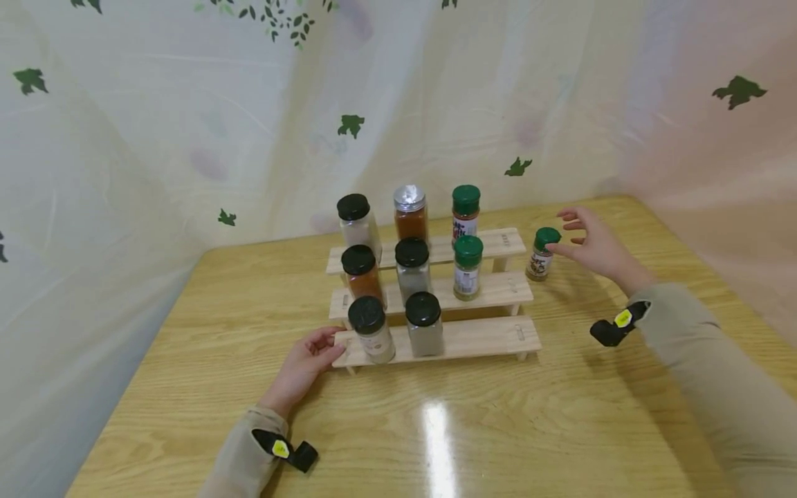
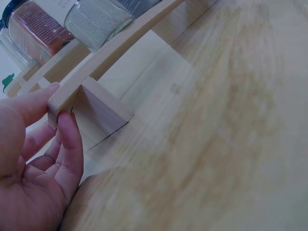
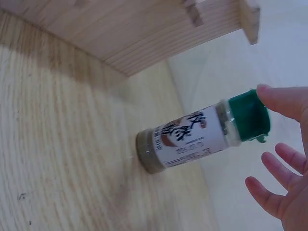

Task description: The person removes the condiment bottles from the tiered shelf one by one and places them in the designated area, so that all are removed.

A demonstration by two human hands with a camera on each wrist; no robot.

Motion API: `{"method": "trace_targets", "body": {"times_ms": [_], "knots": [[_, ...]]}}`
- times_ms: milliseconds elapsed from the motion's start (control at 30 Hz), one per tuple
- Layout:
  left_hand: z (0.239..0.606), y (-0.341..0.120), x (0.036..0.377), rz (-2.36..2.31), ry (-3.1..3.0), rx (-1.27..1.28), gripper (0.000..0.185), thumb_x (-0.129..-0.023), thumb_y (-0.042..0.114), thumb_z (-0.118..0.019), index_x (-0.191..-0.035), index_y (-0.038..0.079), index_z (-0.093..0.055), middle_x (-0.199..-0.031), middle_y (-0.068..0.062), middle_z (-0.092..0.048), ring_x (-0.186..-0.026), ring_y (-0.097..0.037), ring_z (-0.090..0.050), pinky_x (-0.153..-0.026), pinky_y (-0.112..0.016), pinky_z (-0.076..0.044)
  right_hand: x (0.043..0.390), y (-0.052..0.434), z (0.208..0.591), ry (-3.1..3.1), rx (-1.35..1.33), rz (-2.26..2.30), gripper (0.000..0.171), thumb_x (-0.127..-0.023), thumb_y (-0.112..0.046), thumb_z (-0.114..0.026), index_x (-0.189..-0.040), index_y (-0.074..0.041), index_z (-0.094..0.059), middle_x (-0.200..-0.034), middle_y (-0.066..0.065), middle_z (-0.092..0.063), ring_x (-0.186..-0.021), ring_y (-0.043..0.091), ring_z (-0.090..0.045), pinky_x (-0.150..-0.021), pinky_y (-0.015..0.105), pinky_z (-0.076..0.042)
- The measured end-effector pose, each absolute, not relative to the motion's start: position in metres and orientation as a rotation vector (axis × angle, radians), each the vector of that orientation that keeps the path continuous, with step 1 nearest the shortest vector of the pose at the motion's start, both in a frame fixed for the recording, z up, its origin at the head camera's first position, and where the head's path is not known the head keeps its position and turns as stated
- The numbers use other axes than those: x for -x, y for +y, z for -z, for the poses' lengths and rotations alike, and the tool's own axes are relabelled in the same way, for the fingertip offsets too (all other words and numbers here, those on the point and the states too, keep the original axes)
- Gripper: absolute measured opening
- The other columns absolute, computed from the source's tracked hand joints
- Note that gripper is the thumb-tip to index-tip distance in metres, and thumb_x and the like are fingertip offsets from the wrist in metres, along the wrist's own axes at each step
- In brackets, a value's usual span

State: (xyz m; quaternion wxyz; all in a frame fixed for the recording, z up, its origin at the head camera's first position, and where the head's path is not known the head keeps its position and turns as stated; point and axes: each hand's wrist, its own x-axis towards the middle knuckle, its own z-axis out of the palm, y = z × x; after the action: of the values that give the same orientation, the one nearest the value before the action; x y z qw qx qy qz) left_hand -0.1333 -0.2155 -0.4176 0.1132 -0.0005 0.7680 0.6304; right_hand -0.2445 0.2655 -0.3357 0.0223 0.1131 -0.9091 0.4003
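At the left end of the lowest tier of a light wooden spice rack [image 1: 476, 339], my left hand [image 1: 305, 363] pinches the board between thumb and fingers. The left wrist view shows the same grip on the board's end [image 2: 72, 94]. To the right of the rack, a green-capped spice jar [image 1: 539, 263] with a white label stands on the table. My right hand [image 1: 594, 245] is beside it, fingers spread apart. In the right wrist view the thumb [image 3: 284, 100] appears to touch the green cap [image 3: 250, 115], while the other fingers [image 3: 264, 195] stay off the jar.
Several jars stand on the three tiers: a black-capped one [image 1: 425, 325] in front, a silver-capped one [image 1: 411, 211] and a green-capped one [image 1: 465, 207] at the back. The wooden table [image 1: 486, 429] ends at a leaf-patterned curtain [image 1: 436, 90] behind the rack.
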Motion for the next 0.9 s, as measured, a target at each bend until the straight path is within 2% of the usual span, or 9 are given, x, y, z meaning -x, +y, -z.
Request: {"method": "trace_targets", "body": {"times_ms": [200, 500, 633, 733, 800, 900], "knots": [[0.418, -0.215, 0.132, -1.843, 2.254, 0.010, 0.041, -0.092, 0.008, -0.059, -0.128, -0.008, -0.048, -0.096, -0.001, -0.057, -0.082, -0.005, -0.056, -0.071, -0.018, -0.047, 0.236, 0.266, 0.324, -2.785, -0.290, -1.270, 0.063, -0.091, -0.023, -0.063, -0.138, 0.004, -0.031, -0.137, 0.027, -0.035, -0.124, 0.044, -0.038, -0.103, 0.059, -0.030], [0.417, -0.215, 0.134, -1.815, 2.287, 0.001, 0.041, -0.092, 0.010, -0.060, -0.128, -0.007, -0.049, -0.095, -0.002, -0.056, -0.082, -0.005, -0.055, -0.070, -0.017, -0.046, 0.218, 0.262, 0.309, -2.708, -0.309, -1.336, 0.059, -0.093, -0.020, -0.061, -0.137, 0.003, -0.031, -0.136, 0.024, -0.036, -0.123, 0.041, -0.040, -0.104, 0.058, -0.030], [0.416, -0.215, 0.134, -1.822, 2.270, -0.013, 0.041, -0.092, 0.009, -0.059, -0.128, -0.007, -0.048, -0.096, -0.002, -0.056, -0.083, -0.005, -0.055, -0.071, -0.017, -0.047, 0.208, 0.257, 0.302, -2.688, -0.324, -1.341, 0.056, -0.092, -0.022, -0.062, -0.135, 0.001, -0.034, -0.133, 0.017, -0.039, -0.120, 0.029, -0.044, -0.103, 0.054, -0.034], [0.417, -0.215, 0.134, -1.831, 2.262, -0.012, 0.041, -0.093, 0.008, -0.059, -0.128, -0.008, -0.048, -0.096, -0.001, -0.056, -0.083, -0.005, -0.056, -0.071, -0.017, -0.047, 0.198, 0.251, 0.296, -2.668, -0.352, -1.328, 0.053, -0.091, -0.021, -0.064, -0.133, -0.002, -0.037, -0.127, 0.006, -0.043, -0.112, 0.009, -0.047, -0.102, 0.034, -0.040], [0.417, -0.215, 0.134, -1.839, 2.253, -0.010, 0.040, -0.093, 0.008, -0.059, -0.128, -0.008, -0.048, -0.096, -0.001, -0.056, -0.083, -0.005, -0.056, -0.071, -0.017, -0.047, 0.191, 0.246, 0.293, -2.631, -0.403, -1.338, 0.050, -0.090, -0.017, -0.065, -0.131, -0.003, -0.039, -0.122, 0.000, -0.045, -0.106, -0.001, -0.047, -0.095, 0.019, -0.042], [0.417, -0.215, 0.133, -1.847, 2.243, -0.007, 0.041, -0.093, 0.008, -0.058, -0.129, -0.008, -0.047, -0.097, -0.001, -0.057, -0.084, -0.005, -0.056, -0.072, -0.018, -0.048, 0.182, 0.237, 0.288, -2.554, -0.503, -1.363, 0.047, -0.087, -0.008, -0.067, -0.127, -0.003, -0.042, -0.116, -0.008, -0.048, -0.103, -0.006, -0.049, -0.085, 0.006, -0.040]]}}
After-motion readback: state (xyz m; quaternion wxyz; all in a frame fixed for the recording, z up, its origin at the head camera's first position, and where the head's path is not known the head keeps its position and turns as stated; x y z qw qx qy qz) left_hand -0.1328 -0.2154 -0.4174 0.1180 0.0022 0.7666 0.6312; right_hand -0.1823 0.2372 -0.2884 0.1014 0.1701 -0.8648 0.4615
